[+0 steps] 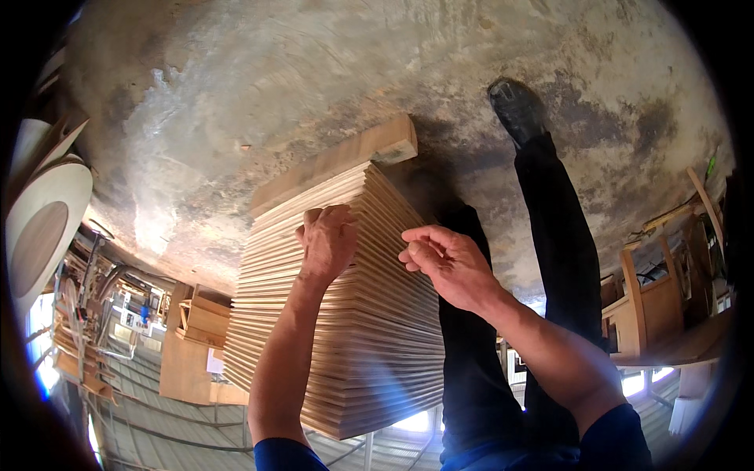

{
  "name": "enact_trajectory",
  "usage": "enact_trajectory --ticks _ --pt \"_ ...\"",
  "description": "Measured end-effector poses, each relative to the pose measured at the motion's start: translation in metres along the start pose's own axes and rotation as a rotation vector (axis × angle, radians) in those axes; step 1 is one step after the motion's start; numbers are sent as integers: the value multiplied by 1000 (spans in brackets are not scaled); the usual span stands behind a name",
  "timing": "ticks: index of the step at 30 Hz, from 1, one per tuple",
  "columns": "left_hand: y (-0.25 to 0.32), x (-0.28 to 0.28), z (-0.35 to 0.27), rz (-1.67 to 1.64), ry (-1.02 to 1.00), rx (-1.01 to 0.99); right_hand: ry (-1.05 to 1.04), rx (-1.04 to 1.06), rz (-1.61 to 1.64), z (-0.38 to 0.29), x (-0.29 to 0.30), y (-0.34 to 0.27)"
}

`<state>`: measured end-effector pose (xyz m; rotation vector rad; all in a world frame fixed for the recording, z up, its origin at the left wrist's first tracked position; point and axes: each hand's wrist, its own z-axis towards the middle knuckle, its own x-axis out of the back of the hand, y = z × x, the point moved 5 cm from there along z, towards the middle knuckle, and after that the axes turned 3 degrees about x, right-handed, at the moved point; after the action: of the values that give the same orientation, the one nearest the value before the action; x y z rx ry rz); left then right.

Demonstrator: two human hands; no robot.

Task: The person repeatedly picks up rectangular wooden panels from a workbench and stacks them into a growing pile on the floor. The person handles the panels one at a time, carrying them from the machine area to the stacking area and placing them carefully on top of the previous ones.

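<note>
A tall stack of thin wooden boards (294, 329) fills the middle of the view, one corner facing me. My left hand (330, 241) is at the board edges on the left face, its fingers bent; whether they grip a board is hidden. My right hand (450, 265) is by the stack's right face, fingers loosely curled and thumb slightly apart. Nothing shows between them. Under the stack, a thick timber block (353, 153) lies on the concrete floor (306, 65).
Beside the stack are my legs in black trousers (559, 235), with one black shoe (515, 109) on the floor. A round wooden panel (44, 235) leans at the far left. Wooden furniture parts (648, 312) stand at the right, and a wooden cabinet (203, 318) at the left.
</note>
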<state>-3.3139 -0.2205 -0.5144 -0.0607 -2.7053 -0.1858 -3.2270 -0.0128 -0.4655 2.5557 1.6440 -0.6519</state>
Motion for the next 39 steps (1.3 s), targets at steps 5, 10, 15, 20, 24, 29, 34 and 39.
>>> enact_trajectory --ticks 5,10,15,20,24,29,34,39 --pt "-3 -3 7 -5 -59 41 10 3 -31 -1 1 0" --pt "-5 -7 17 -7 -59 65 -4 -11 -39 0 1 -5" --pt "-3 -19 31 79 -98 116 -25 -17 -19 0 1 -7" --pt "-2 -22 34 66 -116 120 -23 -28 23 -3 0 -11" --pt "-2 -19 37 67 -103 80 -27 -2 -44 -1 3 -9" --pt "-16 -28 45 100 -66 -19 -30 -5 -16 -2 1 -10" --pt "-35 -41 54 -50 -129 -43 -47 -6 -11 -4 2 -14" --pt "-32 -44 60 -4 -156 44 -39 4 -7 -4 4 -12"
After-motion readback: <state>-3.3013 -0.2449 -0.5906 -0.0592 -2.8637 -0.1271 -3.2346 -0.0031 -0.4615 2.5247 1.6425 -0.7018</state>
